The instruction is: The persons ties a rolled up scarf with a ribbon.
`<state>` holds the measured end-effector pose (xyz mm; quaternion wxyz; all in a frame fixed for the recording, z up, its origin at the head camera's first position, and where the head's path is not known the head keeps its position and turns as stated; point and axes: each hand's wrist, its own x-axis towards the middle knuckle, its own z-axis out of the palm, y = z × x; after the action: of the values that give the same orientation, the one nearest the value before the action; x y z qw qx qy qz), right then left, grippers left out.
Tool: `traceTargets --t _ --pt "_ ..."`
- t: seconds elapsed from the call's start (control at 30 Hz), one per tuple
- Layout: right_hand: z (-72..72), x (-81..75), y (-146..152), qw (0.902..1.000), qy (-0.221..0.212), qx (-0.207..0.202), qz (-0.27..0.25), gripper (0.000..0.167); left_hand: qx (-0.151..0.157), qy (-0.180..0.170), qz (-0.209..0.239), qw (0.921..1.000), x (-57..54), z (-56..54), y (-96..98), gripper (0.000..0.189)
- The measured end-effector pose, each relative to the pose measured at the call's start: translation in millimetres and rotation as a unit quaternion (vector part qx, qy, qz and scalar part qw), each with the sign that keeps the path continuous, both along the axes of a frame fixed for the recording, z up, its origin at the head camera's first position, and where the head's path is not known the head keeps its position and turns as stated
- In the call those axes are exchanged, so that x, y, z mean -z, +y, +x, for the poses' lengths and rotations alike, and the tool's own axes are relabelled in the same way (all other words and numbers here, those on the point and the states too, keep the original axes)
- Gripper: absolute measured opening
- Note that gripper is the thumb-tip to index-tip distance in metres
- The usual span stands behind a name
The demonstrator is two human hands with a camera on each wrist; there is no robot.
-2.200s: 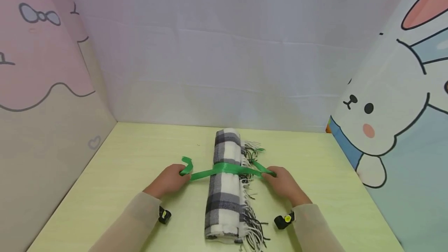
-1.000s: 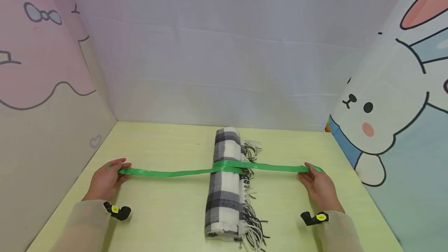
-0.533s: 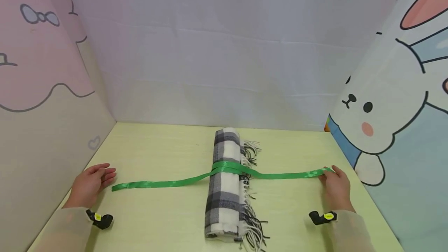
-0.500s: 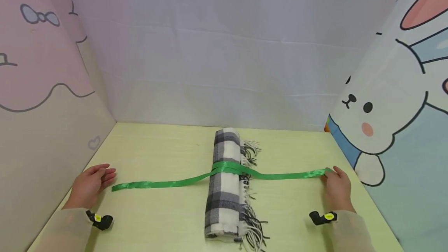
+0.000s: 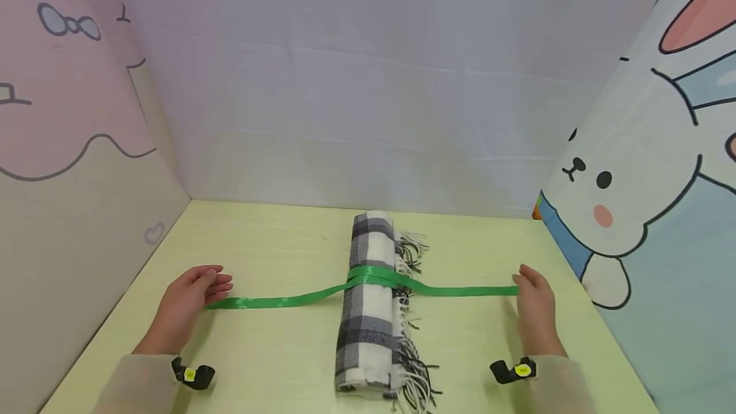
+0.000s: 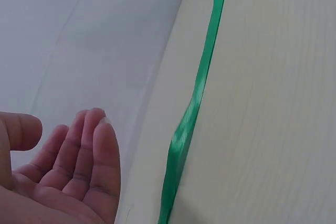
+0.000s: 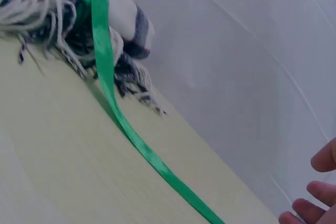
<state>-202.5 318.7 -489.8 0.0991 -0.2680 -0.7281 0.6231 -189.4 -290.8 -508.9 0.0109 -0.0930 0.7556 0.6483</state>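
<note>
A white cloth [image 5: 374, 114] was hung behind the pale table [image 5: 276, 241]. At mid-table a rolled checked scarf [image 5: 368, 324] was laid lengthwise. To either side, well apart from it, were the left hand [image 5: 184, 305] and the right hand [image 5: 536, 312]. Nothing was gripped by either: left fingers held straight and together, thumb apart; right thumb and fingers parted by a gap. Green ribbon [image 5: 448, 291] was passed over the roll's middle in overlapping bands, a loose tail led out to each hand. Fringe [image 5: 411, 350] was bunched along the roll's right side, crossed by the ribbon.

Handling, as judged: tails best kept flat and even, drawn with equal, gentle pull so that the bands were not dragged off centre; fringe strands best kept from being caught.

Not made out: the ribbon's path beneath the roll. Both tail tips were masked at the hands; whether the skin was touched could not be told. The right hand was mostly cut off in its wrist view.
</note>
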Motion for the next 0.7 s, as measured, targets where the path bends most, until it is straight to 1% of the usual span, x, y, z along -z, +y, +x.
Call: traceTargets --t 0.07,0.17,0.27,0.37,0.5,0.63,0.7 --pt "3.4 -1.2 -15 0.999 0.01 -0.04 -0.015 0.058 0.006 0.006 -0.011 0.9999 -3.4 2.9 16.4 0.052" --pt "8.0 -0.7 -35 0.9949 0.022 -0.093 -0.034 0.056 0.014 0.016 -0.017 0.9996 -8.9 8.9 41.9 0.047" --pt "12.1 1.7 -54 0.9892 0.033 -0.132 -0.054 0.053 0.033 0.022 0.004 0.9992 -11.9 13.7 67.8 0.04" --pt "15.4 6.0 -73 0.9835 0.045 -0.152 -0.088 0.051 0.047 0.009 0.037 0.9982 -10.9 19.4 94.5 0.036" --pt "18.6 13.9 -95 0.9742 0.064 -0.167 -0.138 0.048 0.062 -0.016 0.09 0.9939 -2.8 28.8 125.5 0.033" --pt "19.4 20.8 -110 0.9647 0.09 -0.173 -0.177 0.046 0.063 -0.028 0.141 0.9875 4.4 34.5 144.8 0.033" --pt "19.8 23.4 -115 0.9606 0.092 -0.179 -0.191 0.046 0.064 -0.032 0.17 0.9829 7.0 36.5 150.3 0.035"
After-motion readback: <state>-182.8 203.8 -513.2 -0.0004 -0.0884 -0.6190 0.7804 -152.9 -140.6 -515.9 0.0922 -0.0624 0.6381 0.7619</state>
